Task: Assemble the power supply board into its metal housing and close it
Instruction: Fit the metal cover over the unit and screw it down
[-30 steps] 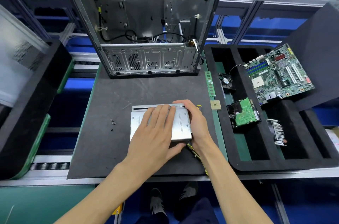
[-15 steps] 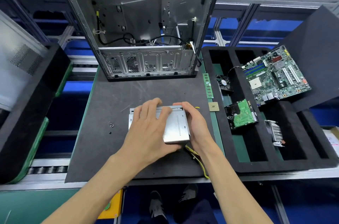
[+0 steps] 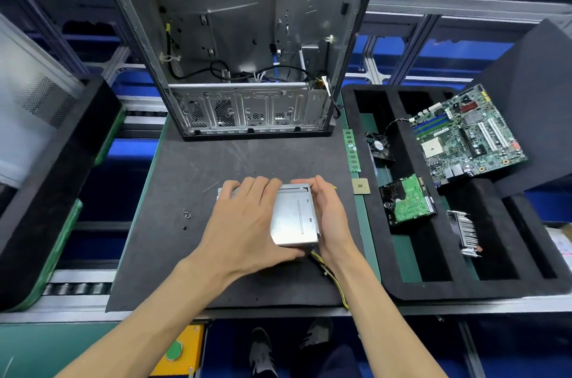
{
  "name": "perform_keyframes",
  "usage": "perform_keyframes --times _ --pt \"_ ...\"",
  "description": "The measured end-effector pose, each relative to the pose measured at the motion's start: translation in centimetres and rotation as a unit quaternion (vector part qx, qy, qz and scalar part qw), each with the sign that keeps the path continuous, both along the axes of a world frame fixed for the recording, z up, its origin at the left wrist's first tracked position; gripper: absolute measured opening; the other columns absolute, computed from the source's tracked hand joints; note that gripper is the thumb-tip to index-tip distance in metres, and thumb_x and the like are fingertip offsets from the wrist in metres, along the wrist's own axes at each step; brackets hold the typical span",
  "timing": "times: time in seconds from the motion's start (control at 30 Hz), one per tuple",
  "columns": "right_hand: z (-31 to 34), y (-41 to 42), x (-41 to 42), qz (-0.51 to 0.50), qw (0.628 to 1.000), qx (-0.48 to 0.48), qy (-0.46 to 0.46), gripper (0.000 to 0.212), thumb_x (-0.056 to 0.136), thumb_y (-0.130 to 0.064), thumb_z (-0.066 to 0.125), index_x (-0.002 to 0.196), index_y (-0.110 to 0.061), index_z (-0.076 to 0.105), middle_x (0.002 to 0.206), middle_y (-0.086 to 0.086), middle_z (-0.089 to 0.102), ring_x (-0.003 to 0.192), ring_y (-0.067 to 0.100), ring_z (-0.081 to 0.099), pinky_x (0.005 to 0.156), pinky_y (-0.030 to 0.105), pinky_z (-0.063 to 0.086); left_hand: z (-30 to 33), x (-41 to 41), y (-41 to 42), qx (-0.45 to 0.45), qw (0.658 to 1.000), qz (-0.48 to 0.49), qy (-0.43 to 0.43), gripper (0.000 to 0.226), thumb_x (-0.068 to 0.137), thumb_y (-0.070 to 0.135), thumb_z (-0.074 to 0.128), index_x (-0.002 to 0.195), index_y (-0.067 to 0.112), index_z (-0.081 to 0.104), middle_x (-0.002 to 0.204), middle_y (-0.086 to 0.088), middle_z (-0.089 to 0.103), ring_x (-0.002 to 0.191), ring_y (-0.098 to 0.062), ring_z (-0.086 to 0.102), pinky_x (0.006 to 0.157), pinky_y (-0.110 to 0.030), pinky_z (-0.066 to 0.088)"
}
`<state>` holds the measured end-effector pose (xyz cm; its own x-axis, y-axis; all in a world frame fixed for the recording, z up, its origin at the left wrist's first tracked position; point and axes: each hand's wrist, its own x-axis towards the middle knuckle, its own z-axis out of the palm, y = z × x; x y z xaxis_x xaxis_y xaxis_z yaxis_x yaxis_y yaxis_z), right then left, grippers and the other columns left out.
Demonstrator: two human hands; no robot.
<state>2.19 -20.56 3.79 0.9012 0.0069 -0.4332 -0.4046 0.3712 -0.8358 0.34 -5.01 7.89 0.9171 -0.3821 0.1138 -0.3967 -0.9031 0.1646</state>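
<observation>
The metal housing [image 3: 294, 216] lies on the dark mat [image 3: 192, 167], near centre. My left hand [image 3: 244, 222] grips its top, fingers curled over the far edge; my right hand [image 3: 328, 213] clasps its right side. Yellow wires [image 3: 332, 277] trail nearward.

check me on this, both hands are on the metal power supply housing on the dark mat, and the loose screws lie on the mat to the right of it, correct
Not quite. Both the left hand and the right hand do hold the metal power supply housing on the dark mat, but the loose screws lie to the left of it, not the right. The head view shows this.
</observation>
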Motion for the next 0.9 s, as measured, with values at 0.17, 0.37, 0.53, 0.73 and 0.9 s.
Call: perform_keyframes --times 0.17,0.37,0.53,0.73,0.9 --pt "0.3 0.0 -0.1 0.022 1.0 0.015 -0.013 0.029 0.088 -0.043 0.058 0.087 -0.021 0.077 0.093 0.004 0.072 0.089 0.022 0.067 0.08 0.037 0.051 -0.3 -0.3 0.1 -0.026 1.0 -0.008 0.013 0.096 0.057 0.082 0.054 0.133 0.025 0.051 0.121 -0.004 0.055 0.112 -0.027 0.054 0.102 -0.048 0.039" --pt "0.0 0.0 -0.1 0.013 0.999 0.019 -0.022 0.029 0.09 -0.042 0.057 0.09 -0.02 0.076 0.094 0.005 0.071 0.093 0.025 0.065 0.086 0.041 0.048 -0.5 -0.5 0.1 -0.049 0.998 -0.007 0.033 0.089 0.057 0.078 0.06 0.133 0.031 0.053 0.125 -0.008 0.051 0.119 -0.03 0.046 0.109 -0.049 0.036" --pt "-0.2 -0.2 -0.2 0.028 0.999 0.009 -0.025 0.033 0.103 -0.034 0.048 0.089 -0.021 0.075 0.091 0.002 0.072 0.086 0.018 0.067 0.078 0.035 0.05 -0.2 -0.4 -0.2 -0.026 0.999 -0.004 0.039 0.101 0.056 0.08 0.053 0.135 0.018 0.048 0.122 -0.001 0.052 0.113 -0.027 0.051 0.104 -0.044 0.036" --pt "-0.4 0.0 -1.0 0.023 0.996 -0.042 -0.076 0.054 0.086 -0.062 0.052 0.109 -0.017 0.073 0.107 0.005 0.074 0.098 0.018 0.069 0.079 0.029 0.057 0.3 0.4 0.0 0.0 1.0 -0.012 0.019 0.108 0.052 0.086 0.054 0.129 0.01 0.058 0.106 -0.001 0.057 0.095 -0.026 0.054 0.086 -0.041 0.041" --pt "-1.7 0.3 -2.8 0.036 0.971 -0.127 -0.198 0.076 0.092 -0.069 0.046 0.148 -0.017 0.046 0.127 -0.013 0.065 0.117 0.008 0.062 0.094 0.02 0.048 0.4 0.6 -0.1 -0.015 1.0 -0.019 -0.007 0.098 0.054 0.083 0.055 0.117 0.008 0.062 0.097 -0.002 0.058 0.085 -0.026 0.054 0.079 -0.04 0.042"
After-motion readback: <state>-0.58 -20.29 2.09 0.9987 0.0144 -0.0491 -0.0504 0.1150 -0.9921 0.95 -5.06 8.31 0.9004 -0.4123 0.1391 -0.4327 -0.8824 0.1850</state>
